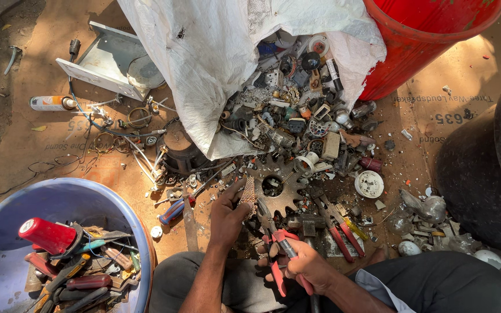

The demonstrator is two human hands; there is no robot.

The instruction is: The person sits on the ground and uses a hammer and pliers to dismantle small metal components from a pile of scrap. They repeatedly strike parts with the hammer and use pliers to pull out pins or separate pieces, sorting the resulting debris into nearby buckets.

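My left hand (pixel 228 213) pinches a small flat perforated metal piece (pixel 249 191) between thumb and fingers, just left of a large toothed gear (pixel 285 194) lying on the ground. My right hand (pixel 308 268) grips red-handled pliers (pixel 276 246), whose jaws point up toward the small metal piece. Both hands work low in the head view, above my knees, at the near edge of a spread of scrap parts.
A torn white sack (pixel 215 64) spills scrap parts (pixel 297 110) onto cardboard. A blue tub (pixel 7 214) of hand tools sits at the lower left, a red bucket (pixel 413 52) at the upper right, a black tyre (pixel 488 174) at right. More pliers (pixel 340 232) and a hammer lie nearby.
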